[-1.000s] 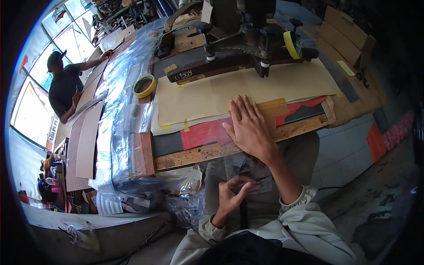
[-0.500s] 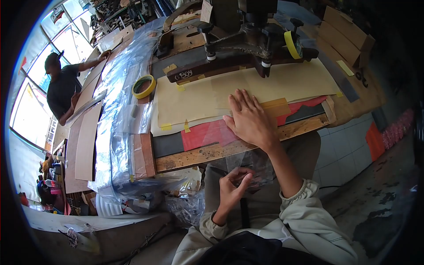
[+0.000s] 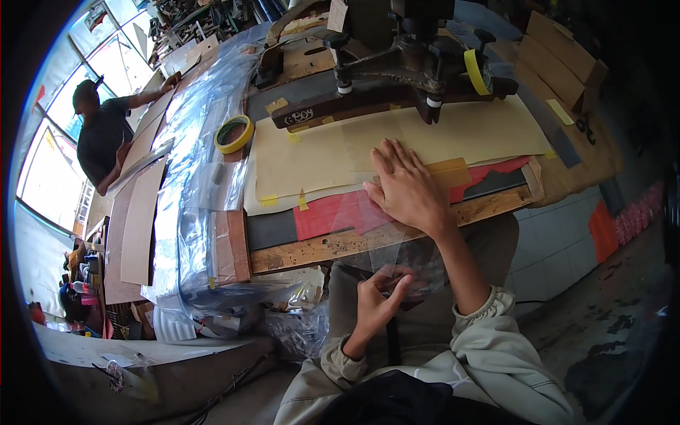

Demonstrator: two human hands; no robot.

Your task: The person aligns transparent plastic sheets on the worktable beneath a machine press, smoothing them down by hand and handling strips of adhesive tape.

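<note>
My right hand (image 3: 411, 190) lies flat, fingers stretched, on a large cream sheet (image 3: 312, 159) at the table's near side. Under its palm is part of a clear plastic film (image 3: 386, 248), which hangs over the wooden edge toward my lap. Below that edge, my left hand (image 3: 382, 301) is closed with thumb and fingers pinching the film. A red sheet (image 3: 322, 221) shows below the cream one, and a tan strip (image 3: 452, 173) lies beside my right hand. Small yellow tape pieces (image 3: 269, 201) sit along the cream sheet's edge.
A dark metal clamp bar (image 3: 397, 100) stands across the far side, with a yellow tape roll (image 3: 478, 72) on it. Another yellow roll (image 3: 234, 134) lies left, near shiny plastic (image 3: 188, 205). Scissors (image 3: 585, 130) are far right. A co-worker (image 3: 103, 138) stands at left.
The view has shifted slightly, moving the table a little to the right in the picture. Both hands keep nearly the same places, and the film between them looks somewhat straighter.
</note>
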